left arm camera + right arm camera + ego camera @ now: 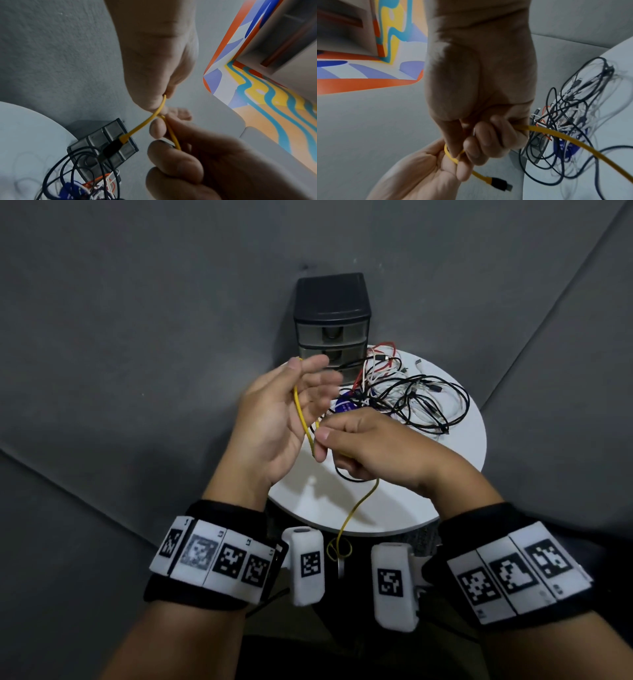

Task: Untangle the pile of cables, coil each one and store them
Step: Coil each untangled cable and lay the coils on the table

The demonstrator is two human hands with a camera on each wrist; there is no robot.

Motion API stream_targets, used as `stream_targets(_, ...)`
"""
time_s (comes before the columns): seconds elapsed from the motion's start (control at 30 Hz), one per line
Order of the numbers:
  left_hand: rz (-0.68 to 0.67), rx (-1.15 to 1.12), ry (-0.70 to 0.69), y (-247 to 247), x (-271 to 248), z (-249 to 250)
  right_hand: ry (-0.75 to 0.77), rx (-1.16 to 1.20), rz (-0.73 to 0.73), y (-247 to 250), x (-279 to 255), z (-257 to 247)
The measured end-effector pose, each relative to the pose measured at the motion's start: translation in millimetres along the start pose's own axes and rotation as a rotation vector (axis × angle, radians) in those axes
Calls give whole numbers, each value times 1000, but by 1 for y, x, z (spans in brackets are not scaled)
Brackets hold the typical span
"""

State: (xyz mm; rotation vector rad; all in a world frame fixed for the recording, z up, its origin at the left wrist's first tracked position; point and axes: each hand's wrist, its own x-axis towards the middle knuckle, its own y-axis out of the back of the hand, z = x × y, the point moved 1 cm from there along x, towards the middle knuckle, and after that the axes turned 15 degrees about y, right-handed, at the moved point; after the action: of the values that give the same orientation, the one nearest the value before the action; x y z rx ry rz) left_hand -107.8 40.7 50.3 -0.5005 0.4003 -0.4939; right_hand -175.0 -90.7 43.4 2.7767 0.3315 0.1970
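Grey upholstered seating surrounds a small round white table (459,460), seen from above. Nearest, the slack yellow USB cable (356,505) hangs off the table edge toward the lap, ending in a small loop. Above it, the right hand (370,446) has its fingers curled round the cable, thumb and forefinger pinching it. The left hand (274,412) is raised, palm up; the cable runs across it, pinched near its black plug (500,182) between thumb and fingers. Farther back lies the tangled pile of cables (411,392), black, white and red, beside a dark three-drawer organizer (330,326). Judgement: cable is light, limp and springy; hold just behind the plug and wind loops, not kinking.
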Motion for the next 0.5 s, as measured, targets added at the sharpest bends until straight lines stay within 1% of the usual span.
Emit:
stream_targets(0.07,-14,-33,-33,-2,1,-5,-19,-5,-37,1,-4,-2)
stream_targets(0.1,-8,-13,-46,-3,2,-8,-26,-23,-61,2,-5,-4)
stream_targets(0.17,19,123,-66,-3,5,-14,-31,-75,-110,5,-10,-6)
stream_targets(0.23,19,355,-69,-2,7,-20,-7,-100,-105,13,-13,-10)
stream_targets(0.3,-32,592,-64,-1,7,-23,49,-87,-21,25,-16,-15)
stream_targets(0.33,-69,669,-53,-1,6,-23,87,-82,35,32,-18,-16)
stream_targets(0.4,-117,706,-14,-4,3,-20,150,-87,152,43,-20,-17)
stream_targets(0.5,-171,645,65,-12,-1,-11,214,-110,329,53,-21,-12)
